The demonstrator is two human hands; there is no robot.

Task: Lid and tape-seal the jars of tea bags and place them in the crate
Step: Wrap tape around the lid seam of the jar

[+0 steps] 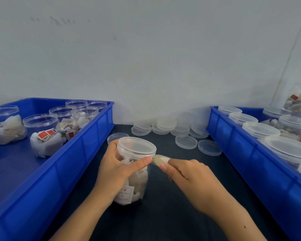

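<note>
Near centre, left hand (117,168) grips the lidded jar (135,169) of tea bags on the dark table (163,214); right hand (186,176) pinches blurred tape (161,160) beside its lid. Left crate (47,171) holds open jars, right crate (254,153) lidded ones; loose lids (170,130) lie far.

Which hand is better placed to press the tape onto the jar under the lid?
The right hand. It pinches the tape strip beside the lid, while the left hand has its grip round the jar, steadying it.
</note>
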